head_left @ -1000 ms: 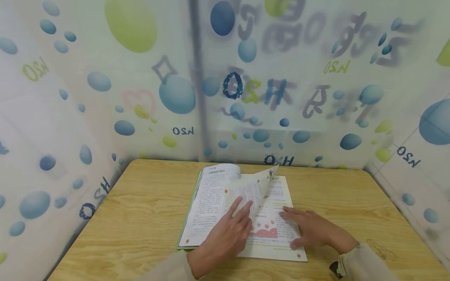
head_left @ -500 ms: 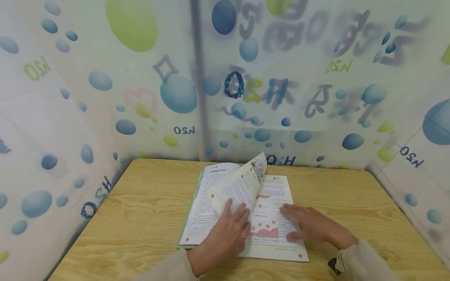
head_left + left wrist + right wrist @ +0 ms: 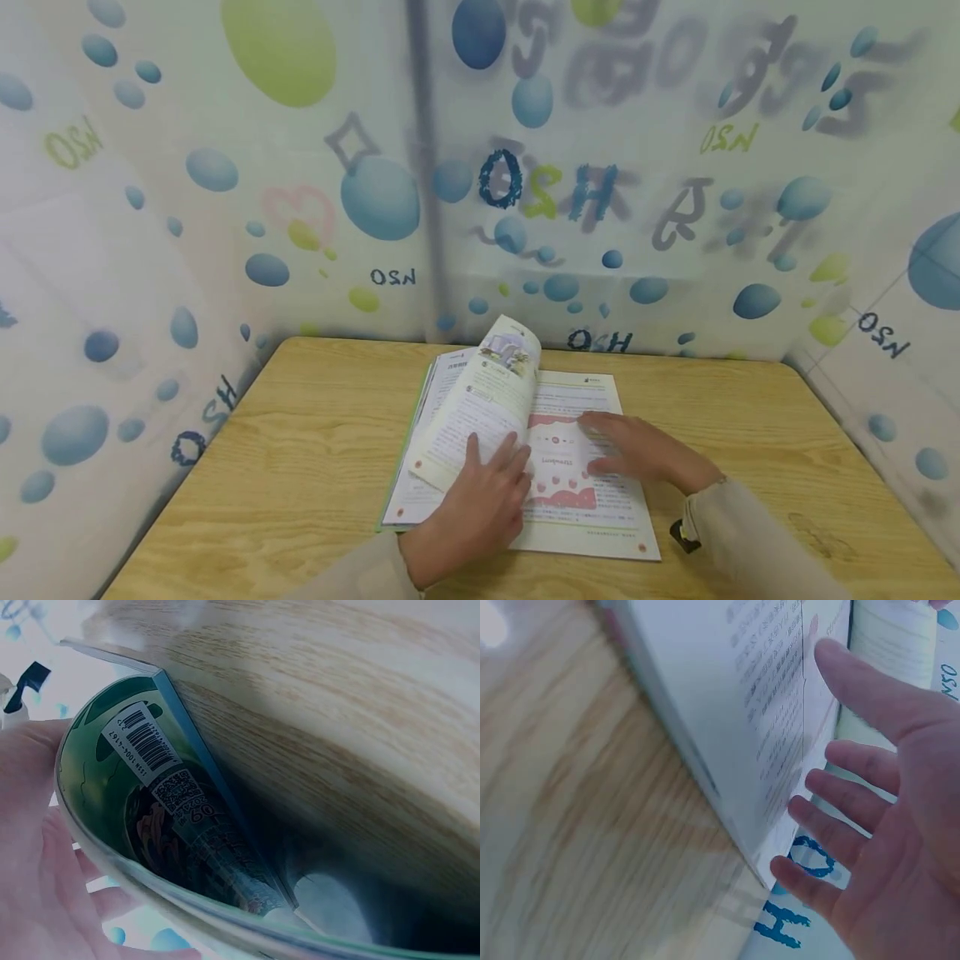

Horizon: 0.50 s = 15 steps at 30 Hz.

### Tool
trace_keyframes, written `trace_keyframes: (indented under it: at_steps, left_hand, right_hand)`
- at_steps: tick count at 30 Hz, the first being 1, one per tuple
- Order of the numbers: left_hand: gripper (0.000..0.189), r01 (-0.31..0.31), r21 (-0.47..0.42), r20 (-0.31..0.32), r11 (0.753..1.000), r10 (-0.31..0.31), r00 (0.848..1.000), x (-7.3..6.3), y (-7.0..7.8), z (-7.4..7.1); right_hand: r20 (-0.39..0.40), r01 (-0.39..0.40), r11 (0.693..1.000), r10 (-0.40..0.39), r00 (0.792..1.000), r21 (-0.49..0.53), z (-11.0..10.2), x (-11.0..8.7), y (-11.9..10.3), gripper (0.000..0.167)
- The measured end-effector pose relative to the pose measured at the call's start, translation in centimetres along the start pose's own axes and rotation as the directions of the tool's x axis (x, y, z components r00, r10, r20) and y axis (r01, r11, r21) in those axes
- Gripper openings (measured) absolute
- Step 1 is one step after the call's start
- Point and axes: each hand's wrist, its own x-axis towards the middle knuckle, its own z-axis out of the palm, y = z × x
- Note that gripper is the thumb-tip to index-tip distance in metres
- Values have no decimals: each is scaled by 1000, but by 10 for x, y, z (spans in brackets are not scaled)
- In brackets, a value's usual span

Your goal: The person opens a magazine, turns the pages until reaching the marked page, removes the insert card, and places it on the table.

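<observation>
A magazine (image 3: 592, 533) lies spread on the wooden table, one leaf (image 3: 472, 400) lifted and curling over its left half. My left hand (image 3: 483, 500) rests on that leaf near the middle fold, fingers spread. Its green back cover (image 3: 105, 776), with a barcode label (image 3: 142, 742), bows up off the table beside this hand in the left wrist view. Over the right page, with its pink strawberry picture (image 3: 558, 462), my right hand (image 3: 652, 450) holds its fingers apart and nearly straight. Nothing is in its palm in the right wrist view; whether its fingertips touch the paper I cannot tell.
The wooden table (image 3: 300, 433) extends on both sides of the magazine. Behind it and at the sides hang pale curtains (image 3: 360, 317) printed with blue and green ovals. A dark band (image 3: 684, 535) sits at the right sleeve's cuff.
The lifted leaf has swung from right to left over the left page, uncovering more of the strawberry picture. My right hand has moved slightly left and away from me; the left stays nearly in place.
</observation>
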Motion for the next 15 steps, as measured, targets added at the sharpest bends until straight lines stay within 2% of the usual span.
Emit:
trace_keyframes:
  at_steps: [5, 11, 15]
  left_hand:
    - [39, 48, -64, 18, 997, -47, 999, 0, 0, 0]
    - [34, 91, -168, 23, 982, -88, 996, 0, 0, 0]
    - [34, 99, -176, 22, 979, -97, 995, 0, 1, 2]
  right_hand:
    - [-16, 8, 1000, -8, 1000, 11, 2, 14, -4, 63]
    - [-31, 42, 999, -42, 999, -1, 5, 24, -9, 60]
    - [-22, 23, 999, -24, 999, -24, 7, 28, -13, 62]
